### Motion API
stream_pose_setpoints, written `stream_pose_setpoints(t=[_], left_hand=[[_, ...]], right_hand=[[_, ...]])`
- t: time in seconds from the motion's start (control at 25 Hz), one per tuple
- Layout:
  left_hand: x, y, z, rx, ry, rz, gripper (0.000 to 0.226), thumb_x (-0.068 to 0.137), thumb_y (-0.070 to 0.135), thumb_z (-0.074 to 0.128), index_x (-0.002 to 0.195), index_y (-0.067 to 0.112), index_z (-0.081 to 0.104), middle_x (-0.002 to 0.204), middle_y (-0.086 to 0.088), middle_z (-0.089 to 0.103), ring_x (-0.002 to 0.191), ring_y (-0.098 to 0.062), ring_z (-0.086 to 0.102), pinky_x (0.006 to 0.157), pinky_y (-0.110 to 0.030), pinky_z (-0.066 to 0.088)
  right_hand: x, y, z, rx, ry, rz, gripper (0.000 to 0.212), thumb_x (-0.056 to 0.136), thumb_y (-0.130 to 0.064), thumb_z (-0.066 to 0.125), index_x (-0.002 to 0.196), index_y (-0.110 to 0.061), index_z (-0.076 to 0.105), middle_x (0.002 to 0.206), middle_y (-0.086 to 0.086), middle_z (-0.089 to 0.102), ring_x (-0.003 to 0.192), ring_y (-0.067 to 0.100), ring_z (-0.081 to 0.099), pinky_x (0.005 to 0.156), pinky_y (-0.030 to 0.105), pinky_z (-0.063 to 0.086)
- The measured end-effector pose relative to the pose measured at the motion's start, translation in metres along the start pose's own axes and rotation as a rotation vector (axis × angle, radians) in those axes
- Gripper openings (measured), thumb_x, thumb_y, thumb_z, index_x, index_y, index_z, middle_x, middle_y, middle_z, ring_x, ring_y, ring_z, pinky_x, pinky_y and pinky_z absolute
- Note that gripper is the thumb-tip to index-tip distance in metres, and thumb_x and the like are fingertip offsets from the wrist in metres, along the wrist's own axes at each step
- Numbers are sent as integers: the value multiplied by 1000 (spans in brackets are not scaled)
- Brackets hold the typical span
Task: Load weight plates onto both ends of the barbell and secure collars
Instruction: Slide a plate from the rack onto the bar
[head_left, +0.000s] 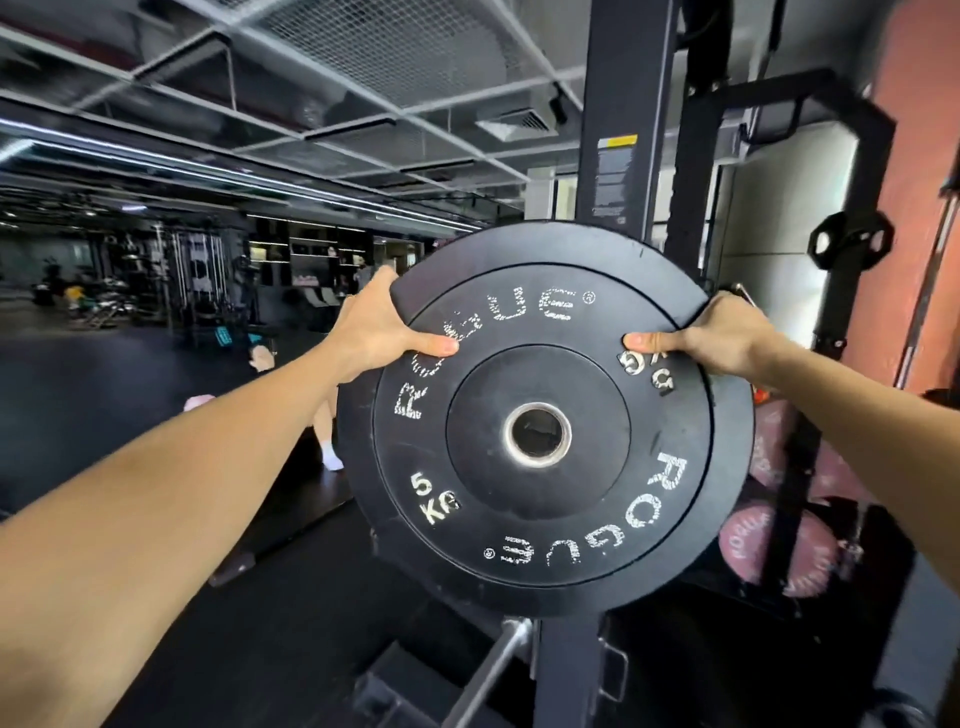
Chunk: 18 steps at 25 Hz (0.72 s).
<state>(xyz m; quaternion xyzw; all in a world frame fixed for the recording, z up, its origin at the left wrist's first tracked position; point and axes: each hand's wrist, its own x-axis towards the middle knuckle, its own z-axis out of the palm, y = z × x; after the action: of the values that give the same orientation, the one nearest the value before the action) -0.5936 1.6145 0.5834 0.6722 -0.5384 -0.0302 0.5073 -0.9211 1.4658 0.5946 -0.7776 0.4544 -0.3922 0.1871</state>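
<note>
A black 5 kg bumper plate (545, 483) with white lettering and a steel centre hole faces me, held upright in the air. My left hand (384, 327) grips its upper left rim, thumb on the face. My right hand (722, 338) grips the upper right rim the same way. Below the plate a steel barbell end (498, 660) points up toward it, apart from the hole. No collar is visible.
A black rack upright (618, 130) stands just behind the plate. Red plates (779, 551) are stored low on the right, and a small black plate (852, 244) hangs on a peg. A person's leg (327, 436) shows at the plate's left edge. Dark gym floor lies to the left.
</note>
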Motion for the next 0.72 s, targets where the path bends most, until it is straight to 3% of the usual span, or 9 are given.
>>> stream_pose_setpoints(t=[0.16, 0.36, 0.48, 0.72], left_hand=[[44, -46, -8, 6, -33, -15, 78, 49, 39, 97, 108, 20, 48, 104, 7, 63, 99, -18, 61, 79, -35, 50], [78, -74, -14, 17, -62, 1, 79, 49, 41, 97, 108, 20, 48, 105, 6, 63, 102, -19, 60, 81, -37, 50], [94, -83, -14, 40, -95, 14, 82, 47, 48, 95, 108, 21, 48, 104, 8, 63, 103, -20, 59, 86, -42, 51], [88, -115, -4, -42, -170, 47, 79, 51, 42, 96, 110, 20, 49, 96, 16, 59, 94, -14, 56, 65, -26, 43]], right_hand=[[35, -7, 49, -23, -30, 24, 101, 24, -79, 83, 110, -28, 72, 101, -10, 74, 97, 14, 68, 94, 35, 53], [46, -32, 68, -24, -29, 87, 88, 31, -72, 85, 105, -27, 73, 100, -8, 72, 97, 15, 66, 86, 27, 49], [43, -41, 73, -49, 19, 110, 102, 22, -78, 82, 110, -28, 72, 104, -8, 72, 99, 15, 65, 86, 26, 48], [6, -43, 94, -103, 78, 175, 87, 36, -69, 84, 111, -26, 72, 104, -3, 70, 98, 19, 63, 83, 26, 45]])
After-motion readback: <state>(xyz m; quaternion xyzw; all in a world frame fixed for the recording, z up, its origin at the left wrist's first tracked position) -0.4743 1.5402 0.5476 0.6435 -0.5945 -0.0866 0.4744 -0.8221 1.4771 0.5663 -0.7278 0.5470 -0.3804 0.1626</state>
